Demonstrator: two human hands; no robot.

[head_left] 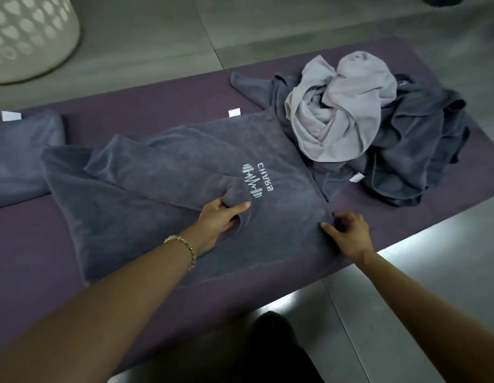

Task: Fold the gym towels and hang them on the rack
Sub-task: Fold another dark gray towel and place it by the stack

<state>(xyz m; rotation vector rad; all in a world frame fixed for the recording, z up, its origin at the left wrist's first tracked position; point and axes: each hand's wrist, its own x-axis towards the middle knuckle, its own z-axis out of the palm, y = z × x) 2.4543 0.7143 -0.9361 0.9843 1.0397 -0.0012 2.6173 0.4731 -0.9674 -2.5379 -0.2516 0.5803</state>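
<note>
Left grip (221,217) pinches a fold of the dark grey embroidered terry towel (146,217); right grip (348,233), just beside, pinches its edge

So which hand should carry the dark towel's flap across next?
Left, probably: left grip pinches the dark towel flap by the logo; right grip sits at its corner, better anchoring.

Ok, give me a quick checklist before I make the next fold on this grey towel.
1. Left hand grips the towel by its bunched fold: ok.
2. Right hand holds its near right corner: ok.
3. Towel flat: not ok, its left half is rumpled.
4. Clear of the unfolded pile: not ok, the pile crowds its right edge.
5. Rack ready: cannot tell, not in view.
</note>
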